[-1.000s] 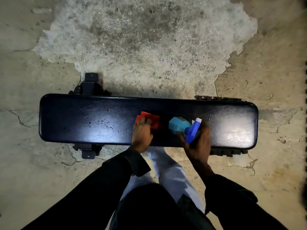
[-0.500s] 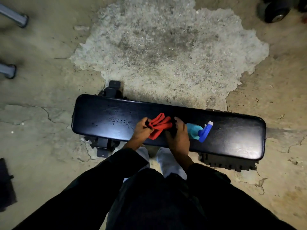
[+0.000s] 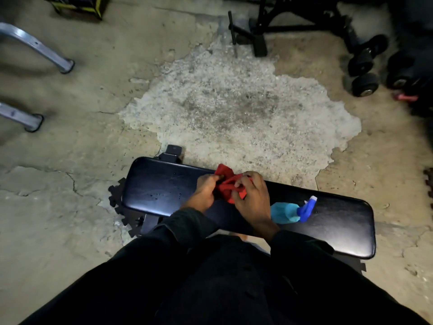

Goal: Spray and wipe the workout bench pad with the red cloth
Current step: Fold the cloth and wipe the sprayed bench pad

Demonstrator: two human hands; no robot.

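2 dumbbells (image 3: pixel 365 69), cracked floor (image 3: pixel 70 141).

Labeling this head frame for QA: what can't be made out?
- Bench pad near edge, middle: head view, hidden by the sleeves and torso.
- Spray bottle left end: behind the right hand.
- Red cloth: bunched between right hand and left hand, folds unclear.
- Dumbbells, top right: motion-blurred.

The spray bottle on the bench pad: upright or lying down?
Lying down. The spray bottle rests on its side on the bench pad, blue nozzle pointing right.
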